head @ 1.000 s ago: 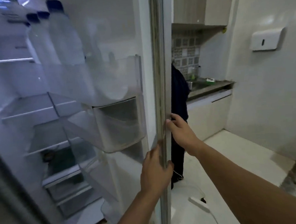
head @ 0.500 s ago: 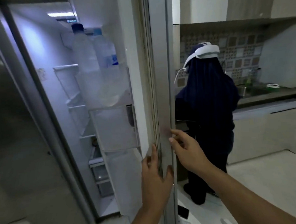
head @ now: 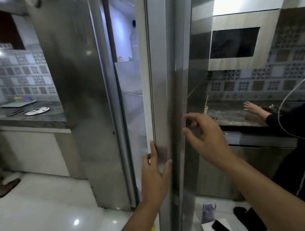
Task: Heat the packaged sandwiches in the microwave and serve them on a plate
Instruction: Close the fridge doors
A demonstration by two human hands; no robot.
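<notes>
I face a steel fridge whose door [head: 162, 97] stands only a narrow gap from closed. Through the gap the lit interior [head: 129, 84] and a water bottle [head: 134, 38] in the door rack show. My left hand [head: 155, 171] clasps the door's edge, fingers on the inner side and thumb on the steel face. My right hand [head: 204, 139] hovers just in front of the door's outer face with its fingers spread and nothing in it. A plate [head: 37, 110] lies on the left counter [head: 26, 122]. No sandwiches are in view.
Another person in dark clothes [head: 293, 129] stands close on the right, reaching over the sink counter [head: 236, 118]. A phone [head: 222, 228] and dark items lie on the floor low right. Someone's foot [head: 9, 187] is at the far left on the white floor.
The fridge door has swung from wide open to almost closed. My left hand stayed on its edge; my right hand has come off the door. My view turned left.
</notes>
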